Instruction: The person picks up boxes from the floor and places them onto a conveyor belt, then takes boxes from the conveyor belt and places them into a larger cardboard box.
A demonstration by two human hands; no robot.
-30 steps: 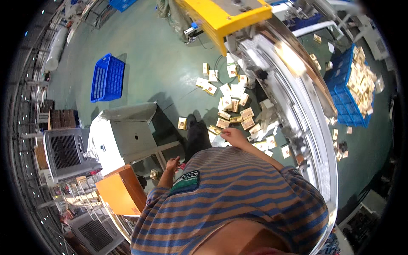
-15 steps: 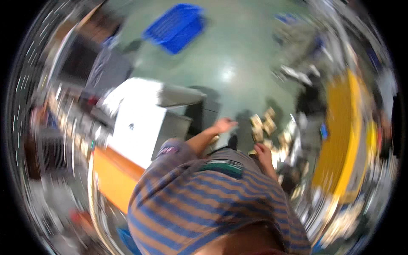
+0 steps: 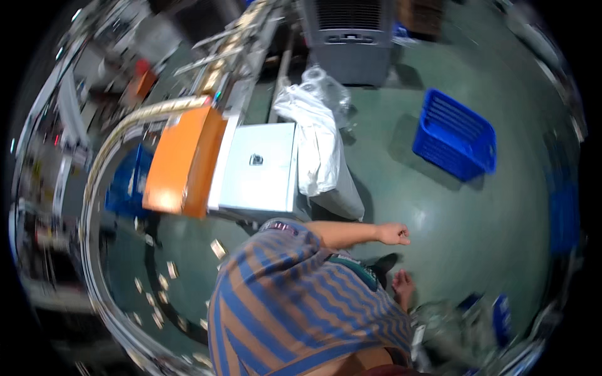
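My left hand (image 3: pixel 395 234) is at the end of a bare forearm that reaches right from my striped-shirt shoulder. Its fingers are curled into a loose fist with nothing visible in it. My right hand (image 3: pixel 402 286) hangs lower, beside my hip, fingers slightly apart and empty. Both hands are over bare green floor (image 3: pixel 476 238) and touch nothing. The nearest thing to the left hand is a white plastic sack (image 3: pixel 316 147) draped beside a white metal cabinet (image 3: pixel 258 166).
A blue plastic crate (image 3: pixel 454 133) stands on the floor at upper right. An orange box (image 3: pixel 182 160) adjoins the cabinet. A grey cooling unit (image 3: pixel 351 34) stands at the top. A curved conveyor rail (image 3: pixel 94 207) runs down the left, with small cartons (image 3: pixel 170 269) scattered on the floor.
The view has swung around: the yellow machine and the carton pile are out of sight, and the cabinet and orange box now sit upper left. Both arms have swung to the right.
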